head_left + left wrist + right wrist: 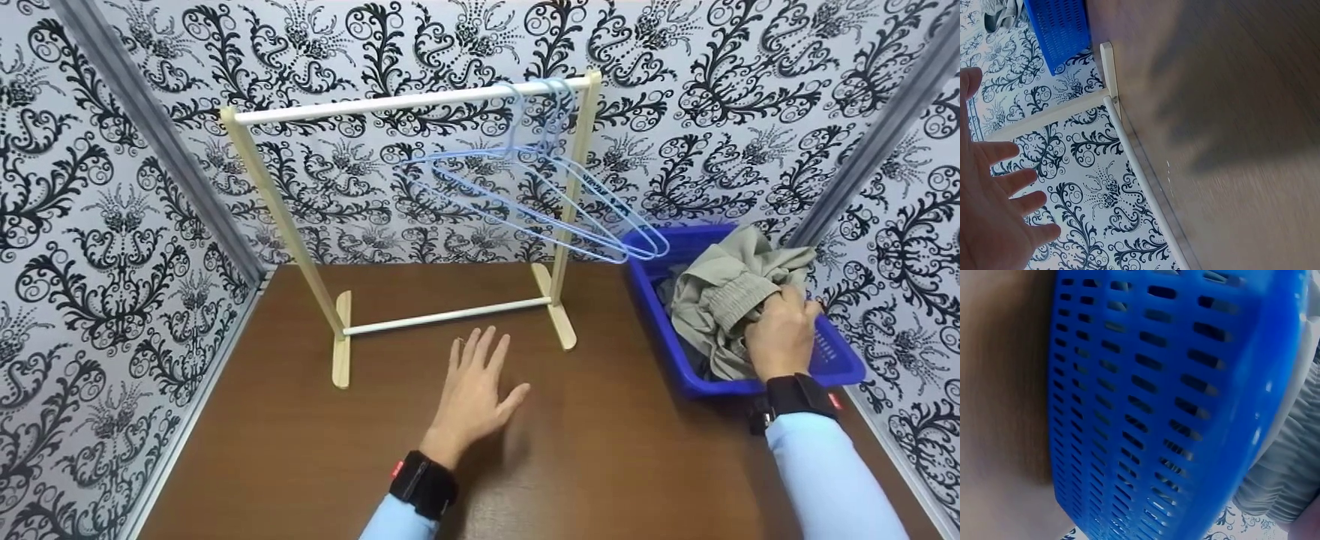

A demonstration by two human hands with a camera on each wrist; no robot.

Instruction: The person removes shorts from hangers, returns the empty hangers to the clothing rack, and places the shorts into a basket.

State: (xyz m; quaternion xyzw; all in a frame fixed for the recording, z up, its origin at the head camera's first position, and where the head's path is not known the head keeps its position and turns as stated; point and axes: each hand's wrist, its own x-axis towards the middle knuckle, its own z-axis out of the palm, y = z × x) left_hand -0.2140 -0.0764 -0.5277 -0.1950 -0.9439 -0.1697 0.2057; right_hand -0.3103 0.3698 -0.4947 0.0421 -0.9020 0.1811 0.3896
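Observation:
My right hand (784, 334) grips a khaki garment with a gathered elastic waistband (739, 296) at the blue basket (720, 388). Its fingertips are hidden in the folds. In the right wrist view, the basket's slotted side (1145, 382) fills most of the picture, with the gathered waistband (1286, 467) beyond the rim. Fingers spread, my left hand (472, 394) hovers over the table in front of the rack and holds nothing. The left wrist view shows that hand (994, 208) beside the rack's lower bar (1143, 174).
A wooden rack with a white top bar (375, 106) stands toward the back of the brown table (300, 450). Several light-blue hangers (657, 244) hang at its right end, their corners reaching over the basket's left side. Darker cloth (690, 346) lies under the khaki garment. Patterned walls enclose the table.

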